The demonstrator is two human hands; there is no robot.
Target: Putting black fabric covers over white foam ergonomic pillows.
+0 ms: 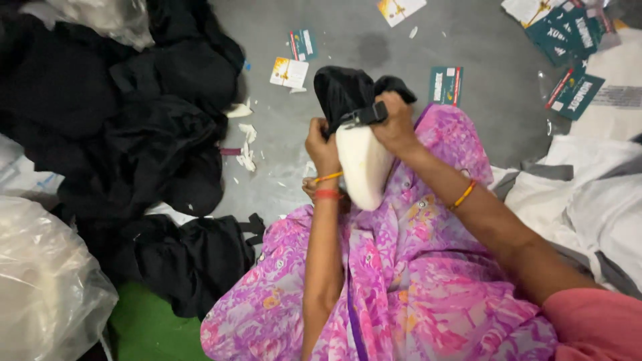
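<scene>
While the person sits on the grey concrete floor [334, 47] in a pink and purple patterned garment [414, 281], both hands are busy over the lap. The left hand [322, 146] is clenched on the edge of a black fabric cover [348, 90], and the right hand [394, 124] grips the same cover from the other side, near its black strap [364, 117]. A white foam pad [363, 167] sticks out below the cover, right between the two hands. Off to the left there's a heap of black fabric pieces [134, 134], with teal cardboard tags [568, 33] scattered around the floor.
</scene>
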